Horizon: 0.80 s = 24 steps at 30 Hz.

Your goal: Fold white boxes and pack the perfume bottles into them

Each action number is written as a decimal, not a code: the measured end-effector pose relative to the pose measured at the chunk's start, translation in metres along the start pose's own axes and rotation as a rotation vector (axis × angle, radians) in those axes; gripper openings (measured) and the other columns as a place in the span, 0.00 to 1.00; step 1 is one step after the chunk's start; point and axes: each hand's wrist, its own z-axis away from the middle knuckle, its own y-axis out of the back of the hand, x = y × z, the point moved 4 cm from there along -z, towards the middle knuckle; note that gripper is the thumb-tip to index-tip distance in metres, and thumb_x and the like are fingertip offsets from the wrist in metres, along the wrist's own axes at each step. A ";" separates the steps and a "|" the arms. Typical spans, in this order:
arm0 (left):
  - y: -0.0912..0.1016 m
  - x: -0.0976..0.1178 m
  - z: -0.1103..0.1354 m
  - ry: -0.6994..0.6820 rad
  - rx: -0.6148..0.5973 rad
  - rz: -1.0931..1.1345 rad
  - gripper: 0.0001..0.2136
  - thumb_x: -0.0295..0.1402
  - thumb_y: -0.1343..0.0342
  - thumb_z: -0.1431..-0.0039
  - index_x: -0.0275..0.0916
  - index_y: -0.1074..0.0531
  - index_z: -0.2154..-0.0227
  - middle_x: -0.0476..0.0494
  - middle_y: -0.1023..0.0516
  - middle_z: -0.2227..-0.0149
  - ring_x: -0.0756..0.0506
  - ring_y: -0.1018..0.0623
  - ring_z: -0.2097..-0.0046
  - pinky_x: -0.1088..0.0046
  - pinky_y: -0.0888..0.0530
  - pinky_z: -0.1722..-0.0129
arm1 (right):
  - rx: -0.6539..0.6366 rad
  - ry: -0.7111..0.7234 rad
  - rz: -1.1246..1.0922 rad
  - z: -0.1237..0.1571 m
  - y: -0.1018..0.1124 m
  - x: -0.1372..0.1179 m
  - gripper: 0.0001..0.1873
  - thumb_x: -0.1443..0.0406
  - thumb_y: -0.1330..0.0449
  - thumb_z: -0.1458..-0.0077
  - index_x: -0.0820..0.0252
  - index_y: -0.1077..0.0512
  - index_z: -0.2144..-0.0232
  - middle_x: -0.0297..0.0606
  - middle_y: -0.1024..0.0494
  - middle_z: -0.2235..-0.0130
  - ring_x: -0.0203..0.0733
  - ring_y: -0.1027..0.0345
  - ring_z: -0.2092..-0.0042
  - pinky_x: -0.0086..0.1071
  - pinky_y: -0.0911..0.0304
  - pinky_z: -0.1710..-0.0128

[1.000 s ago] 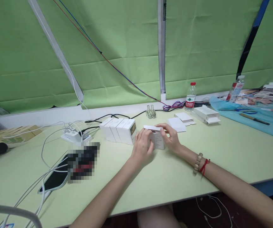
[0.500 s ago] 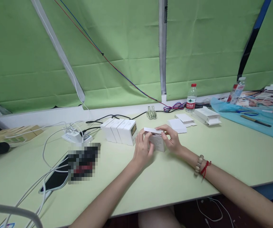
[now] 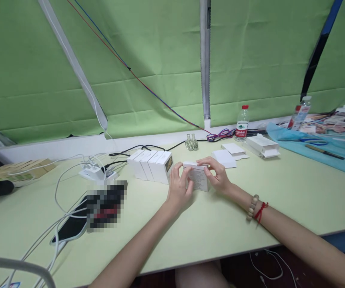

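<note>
A small white box stands about upright on the pale green table, between both hands, just to the right of a row of white boxes. Its side with tiny gray writing looks back at the person. The top edge runs left to right, with the right end a bit nearer. I can't tell if the box is longer up or across, because fingers hide its ends. The left hand holds the left end. The right hand pinches the top right corner, fingers on top, thumb in front.
</note>
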 end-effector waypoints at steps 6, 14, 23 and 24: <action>-0.003 0.000 -0.001 0.058 -0.047 0.022 0.17 0.21 0.55 0.47 0.39 0.40 0.54 0.36 0.43 0.50 0.39 0.38 0.47 0.58 0.35 0.52 | 0.003 0.039 -0.019 0.000 0.002 -0.003 0.09 0.65 0.50 0.42 0.57 0.31 0.62 0.42 0.27 0.61 0.43 0.33 0.58 0.32 0.35 0.72; -0.005 0.002 0.002 0.073 -0.119 0.075 0.19 0.21 0.57 0.45 0.40 0.45 0.49 0.34 0.42 0.46 0.39 0.39 0.44 0.57 0.36 0.50 | 0.000 0.068 -0.018 -0.001 0.003 -0.002 0.09 0.68 0.48 0.45 0.58 0.29 0.64 0.42 0.28 0.62 0.42 0.32 0.60 0.30 0.36 0.74; -0.002 0.008 0.002 0.053 -0.067 0.086 0.19 0.21 0.57 0.45 0.40 0.44 0.51 0.36 0.45 0.40 0.39 0.43 0.41 0.55 0.39 0.46 | -0.008 0.049 -0.030 -0.003 0.004 0.000 0.09 0.70 0.48 0.48 0.59 0.28 0.66 0.42 0.28 0.62 0.40 0.33 0.61 0.28 0.36 0.74; -0.001 0.008 0.002 0.047 -0.070 0.085 0.19 0.21 0.57 0.45 0.40 0.44 0.51 0.36 0.43 0.41 0.39 0.42 0.41 0.55 0.39 0.46 | -0.012 0.041 -0.029 -0.004 0.005 0.001 0.09 0.69 0.48 0.48 0.60 0.28 0.67 0.41 0.28 0.62 0.40 0.33 0.61 0.28 0.36 0.74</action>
